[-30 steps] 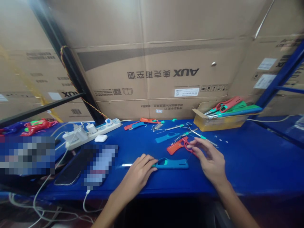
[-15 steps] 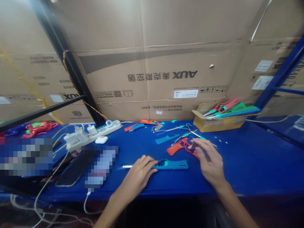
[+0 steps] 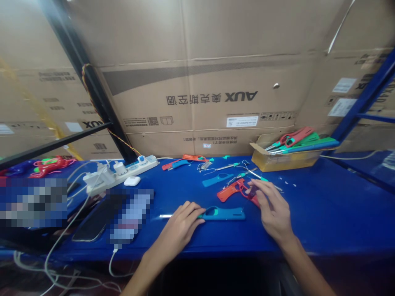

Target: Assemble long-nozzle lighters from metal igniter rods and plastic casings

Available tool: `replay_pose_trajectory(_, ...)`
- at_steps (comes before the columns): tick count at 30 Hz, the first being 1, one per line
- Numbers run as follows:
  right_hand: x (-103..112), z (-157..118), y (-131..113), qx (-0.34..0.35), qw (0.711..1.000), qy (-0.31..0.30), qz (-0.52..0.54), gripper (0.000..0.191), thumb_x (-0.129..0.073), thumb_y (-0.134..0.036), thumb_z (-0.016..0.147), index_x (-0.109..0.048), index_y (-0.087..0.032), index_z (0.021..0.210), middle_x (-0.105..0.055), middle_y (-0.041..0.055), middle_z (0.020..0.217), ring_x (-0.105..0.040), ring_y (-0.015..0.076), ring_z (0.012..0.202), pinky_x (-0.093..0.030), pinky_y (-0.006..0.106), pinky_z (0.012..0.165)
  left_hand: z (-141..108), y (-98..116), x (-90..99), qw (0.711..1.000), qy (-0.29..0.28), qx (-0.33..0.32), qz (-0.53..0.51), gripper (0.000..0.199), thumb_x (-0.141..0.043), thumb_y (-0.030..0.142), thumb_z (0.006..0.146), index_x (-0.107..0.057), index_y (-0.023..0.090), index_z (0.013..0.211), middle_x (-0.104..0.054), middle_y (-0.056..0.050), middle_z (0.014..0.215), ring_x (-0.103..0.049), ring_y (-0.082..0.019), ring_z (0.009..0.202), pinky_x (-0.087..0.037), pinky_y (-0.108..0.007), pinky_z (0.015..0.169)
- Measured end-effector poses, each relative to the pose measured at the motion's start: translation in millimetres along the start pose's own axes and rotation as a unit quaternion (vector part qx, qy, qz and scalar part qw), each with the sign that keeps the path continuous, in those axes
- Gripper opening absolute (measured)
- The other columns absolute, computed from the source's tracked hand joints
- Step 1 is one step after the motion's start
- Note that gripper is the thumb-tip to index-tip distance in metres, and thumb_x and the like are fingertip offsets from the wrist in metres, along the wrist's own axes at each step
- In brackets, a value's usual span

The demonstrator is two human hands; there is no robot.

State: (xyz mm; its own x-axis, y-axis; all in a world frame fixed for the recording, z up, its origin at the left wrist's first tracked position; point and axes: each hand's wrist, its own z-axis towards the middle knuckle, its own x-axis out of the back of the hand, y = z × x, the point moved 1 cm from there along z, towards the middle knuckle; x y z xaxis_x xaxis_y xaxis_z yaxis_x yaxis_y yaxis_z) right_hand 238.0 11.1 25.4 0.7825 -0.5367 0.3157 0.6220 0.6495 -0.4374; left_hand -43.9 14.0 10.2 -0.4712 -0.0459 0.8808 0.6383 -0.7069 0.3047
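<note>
Here, the left hand (image 3: 184, 220) is closed over the silver rod (image 3: 166, 216) of the blue lighter (image 3: 231, 214), which lies flat on the worktop (image 3: 327, 213). At three o'clock from it, the right hand (image 3: 274, 210) has bent fingers; I cannot tell if they pinch anything. A red handle (image 3: 227, 193) lies at twelve o'clock, a box (image 3: 286, 163) at two

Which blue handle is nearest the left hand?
The frontmost blue handle, with the left hand over part of its metal tube; the other blue ones lie farther back.
</note>
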Motion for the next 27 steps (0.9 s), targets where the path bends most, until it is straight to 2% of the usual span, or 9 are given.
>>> replay_pose_trajectory(6, -2.4, -1.1, 0.7, -0.025, 0.999, -0.001, 0.045, 0.037, -0.055, -0.019, 0.098, -0.061, -0.031, 0.133, -0.069, 0.0058, 0.107, -0.069, 0.0203, 0.089, -0.061, 0.038, 0.08, 0.4, 1.1, 0.8, 1.0, 0.013, -0.005, 0.001, 0.027, -0.045, 0.028, 0.106, -0.061, 0.023, 0.127, -0.066, -0.007, 0.117, -0.063, -0.022, 0.106, -0.052, -0.045, 0.101)
replay_pose_trajectory(13, -0.7, 0.6, 0.1, 0.0, 1.0, -0.013, 0.02, 0.041, -0.048, -0.014, 0.1, -0.061, -0.032, 0.134, -0.069, 0.0067, 0.114, -0.068, 0.0218, 0.105, -0.06, 0.038, 0.084, 0.0, 0.6, 0.7, 1.0, 0.006, -0.003, -0.002, 0.027, -0.044, 0.03, 0.107, -0.061, 0.023, 0.127, -0.066, -0.008, 0.117, -0.063, -0.023, 0.107, -0.051, -0.047, 0.103)
replay_pose_trajectory(20, -0.1, 0.6, 0.7, 0.006, 1.0, 0.003, -0.008, 0.04, -0.056, -0.016, 0.098, -0.06, -0.032, 0.135, -0.068, 0.0063, 0.117, -0.067, 0.022, 0.106, -0.059, 0.037, 0.086, 0.3, 1.7, 1.4, 1.0, -0.011, 0.007, 0.002, 0.027, -0.044, 0.028, 0.106, -0.06, 0.022, 0.127, -0.065, -0.007, 0.119, -0.062, -0.024, 0.109, -0.05, -0.048, 0.103)
replay_pose_trajectory(27, -2.0, -2.1, 1.6, -0.02, 1.0, -0.003, 0.022, 0.039, -0.051, -0.016, 0.1, -0.062, -0.032, 0.134, -0.071, 0.0045, 0.115, -0.071, 0.0204, 0.098, -0.06, 0.037, 0.086, -0.1, 1.4, 1.4, 1.0, -0.008, 0.006, -0.002, 0.027, -0.044, 0.028, 0.106, -0.06, 0.023, 0.128, -0.065, -0.007, 0.119, -0.061, -0.023, 0.109, -0.049, -0.048, 0.104)
